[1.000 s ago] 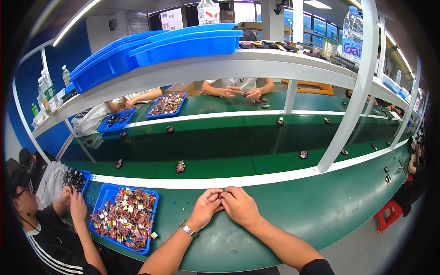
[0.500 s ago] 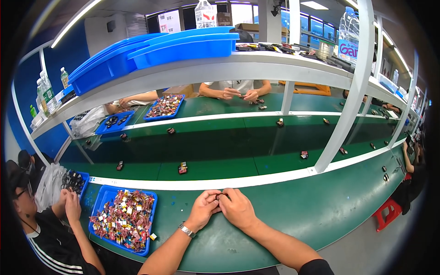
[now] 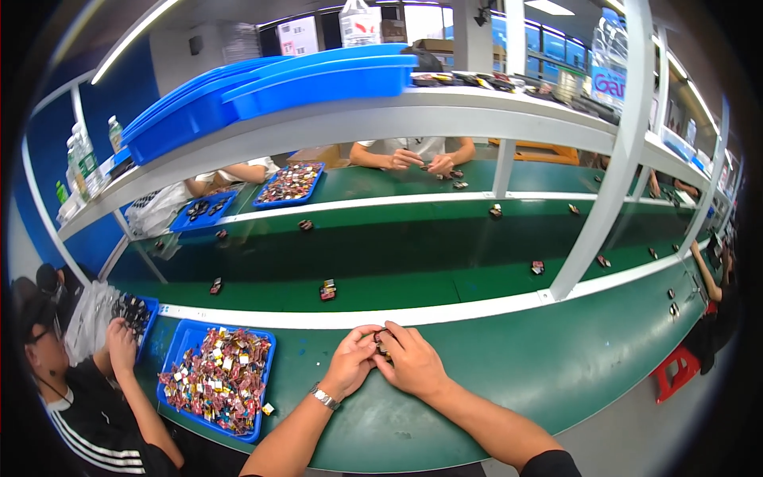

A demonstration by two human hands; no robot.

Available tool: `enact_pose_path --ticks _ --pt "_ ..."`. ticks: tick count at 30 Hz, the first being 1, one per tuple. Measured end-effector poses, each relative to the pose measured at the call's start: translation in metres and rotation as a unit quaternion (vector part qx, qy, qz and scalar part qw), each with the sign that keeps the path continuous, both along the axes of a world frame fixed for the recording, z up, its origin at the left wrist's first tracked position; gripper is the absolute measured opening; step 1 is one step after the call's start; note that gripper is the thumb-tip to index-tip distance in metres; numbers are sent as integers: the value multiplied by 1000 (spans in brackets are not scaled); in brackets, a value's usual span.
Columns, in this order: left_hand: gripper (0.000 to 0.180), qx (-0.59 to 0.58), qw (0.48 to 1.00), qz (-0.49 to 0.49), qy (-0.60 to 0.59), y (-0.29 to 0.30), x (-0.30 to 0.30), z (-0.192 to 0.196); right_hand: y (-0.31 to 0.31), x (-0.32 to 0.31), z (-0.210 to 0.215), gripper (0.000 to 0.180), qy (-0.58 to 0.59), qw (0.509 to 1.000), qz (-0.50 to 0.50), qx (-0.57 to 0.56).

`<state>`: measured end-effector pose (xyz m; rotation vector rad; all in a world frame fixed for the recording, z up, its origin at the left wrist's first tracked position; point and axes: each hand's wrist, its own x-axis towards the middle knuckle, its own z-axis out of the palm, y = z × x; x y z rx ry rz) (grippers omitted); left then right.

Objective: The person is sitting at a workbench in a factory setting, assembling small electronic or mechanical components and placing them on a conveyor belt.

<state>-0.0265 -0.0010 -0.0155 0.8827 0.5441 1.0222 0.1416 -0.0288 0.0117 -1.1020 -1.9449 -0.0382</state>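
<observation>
My left hand (image 3: 351,367) and my right hand (image 3: 416,366) meet over the green table (image 3: 509,362), near its white far edge. Between their fingertips they hold a small dark part with lighter bits (image 3: 381,343), largely hidden by the fingers. The fingers of both hands are curled around it. Left of my left hand is a blue tray (image 3: 272,359) heaped with small reddish circuit pieces (image 3: 216,380) that carry white and yellow bits.
Small assemblies (image 3: 328,290) lie spaced along the green belt (image 3: 397,282) beyond the white edge. A metal post (image 3: 592,191) and shelf holding blue trays (image 3: 318,83) stand ahead. A co-worker (image 3: 87,405) sits at left, beside another blue tray; others work across and right.
My right fingers have shifted and spread a little, so more of the dark part shows. The assemblies on the belt have moved slightly right. The co-worker's hands at left have risen a little.
</observation>
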Motion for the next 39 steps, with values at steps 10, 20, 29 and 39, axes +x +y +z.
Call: enact_pose_path --ticks 10,20,29,39 --pt "20 144 969 141 144 7 7 -8 116 73 -30 40 51 989 -134 -42" --pt "40 189 853 406 268 12 -14 8 121 -32 -24 66 28 985 -101 -138" --pt "39 186 846 409 286 17 -15 1 148 -99 -26 68 7 960 -195 -204" --pt "40 32 991 75 110 18 -20 7 22 35 14 78 85 949 149 -264"
